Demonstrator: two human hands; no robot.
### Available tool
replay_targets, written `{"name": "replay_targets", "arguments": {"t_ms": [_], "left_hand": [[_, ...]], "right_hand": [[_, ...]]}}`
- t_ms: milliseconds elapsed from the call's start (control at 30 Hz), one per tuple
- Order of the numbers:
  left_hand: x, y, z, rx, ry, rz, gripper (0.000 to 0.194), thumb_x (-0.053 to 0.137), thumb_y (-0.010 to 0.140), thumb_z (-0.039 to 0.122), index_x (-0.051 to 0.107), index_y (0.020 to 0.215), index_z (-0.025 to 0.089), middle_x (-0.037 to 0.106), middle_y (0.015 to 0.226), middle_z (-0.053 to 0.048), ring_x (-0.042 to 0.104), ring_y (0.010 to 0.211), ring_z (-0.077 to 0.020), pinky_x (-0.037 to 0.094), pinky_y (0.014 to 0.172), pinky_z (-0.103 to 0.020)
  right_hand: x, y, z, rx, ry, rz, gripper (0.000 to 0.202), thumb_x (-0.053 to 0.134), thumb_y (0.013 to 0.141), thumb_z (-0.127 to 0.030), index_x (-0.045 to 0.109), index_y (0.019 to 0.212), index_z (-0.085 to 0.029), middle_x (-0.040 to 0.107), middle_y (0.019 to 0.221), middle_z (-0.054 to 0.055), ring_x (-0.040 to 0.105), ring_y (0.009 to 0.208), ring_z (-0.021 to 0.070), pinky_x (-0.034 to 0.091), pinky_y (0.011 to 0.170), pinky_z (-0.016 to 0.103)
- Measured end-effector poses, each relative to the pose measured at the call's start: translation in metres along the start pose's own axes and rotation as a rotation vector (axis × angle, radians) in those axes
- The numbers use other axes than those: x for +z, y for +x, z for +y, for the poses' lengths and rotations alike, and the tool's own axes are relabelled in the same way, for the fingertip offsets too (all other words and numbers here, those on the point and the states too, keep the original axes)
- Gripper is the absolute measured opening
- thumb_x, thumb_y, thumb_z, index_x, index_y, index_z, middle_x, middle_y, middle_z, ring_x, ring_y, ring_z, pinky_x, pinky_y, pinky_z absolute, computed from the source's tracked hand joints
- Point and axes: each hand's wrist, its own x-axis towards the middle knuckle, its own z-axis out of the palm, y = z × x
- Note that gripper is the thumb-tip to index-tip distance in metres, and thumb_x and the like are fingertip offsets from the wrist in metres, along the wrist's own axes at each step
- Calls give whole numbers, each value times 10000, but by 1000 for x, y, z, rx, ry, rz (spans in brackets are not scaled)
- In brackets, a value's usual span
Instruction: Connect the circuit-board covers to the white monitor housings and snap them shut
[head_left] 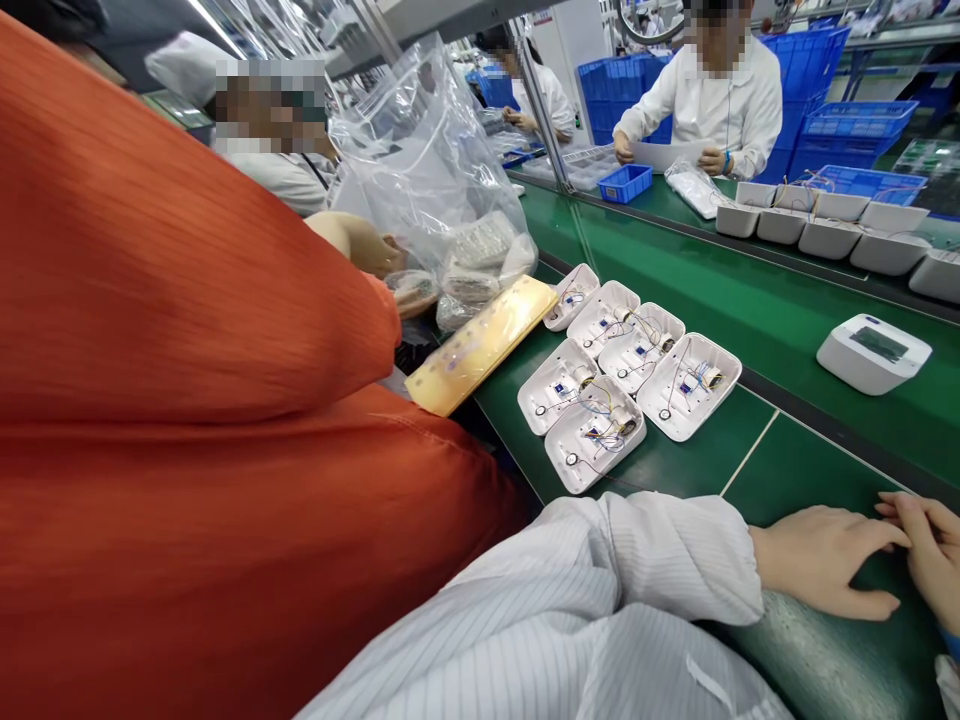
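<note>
My left hand (829, 560) rests over the green table at the lower right, its thumb spread from the fingers and nothing visible in it. Its fingertips meet those of my right hand (932, 550), which the frame's right edge partly cuts off. The right fingers look loosely apart, and I see no object between them. Left of my hands, several white plastic housings (690, 388) lie open side up, with wires and small blue circuit boards inside. Beyond my hands, a white device with a dark screen (874, 353) sits on the green conveyor belt (780, 345).
Close on the left stands a person in orange clothing (225, 400). A yellow wrapped pack (484, 345) and a large clear plastic bag (435, 170) lie beyond. Across the belt, a person in white (697, 100) holds a sheet near a small blue bin (625, 184) and grey-white housings (829, 238).
</note>
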Motion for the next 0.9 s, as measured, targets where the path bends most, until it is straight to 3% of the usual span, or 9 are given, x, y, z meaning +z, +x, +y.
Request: {"name": "replay_targets", "arguments": {"t_ms": [900], "left_hand": [[-4, 0, 1, -23, -63, -40, 683, 600, 900, 433, 349, 1457, 127, 630, 1302, -119, 629, 1168, -250, 477, 1032, -387]], "right_hand": [[0, -2, 4, -97, 7, -7, 539, 447, 812, -681, 725, 948, -239, 758, 984, 47, 701, 962, 301, 531, 801, 419]]}}
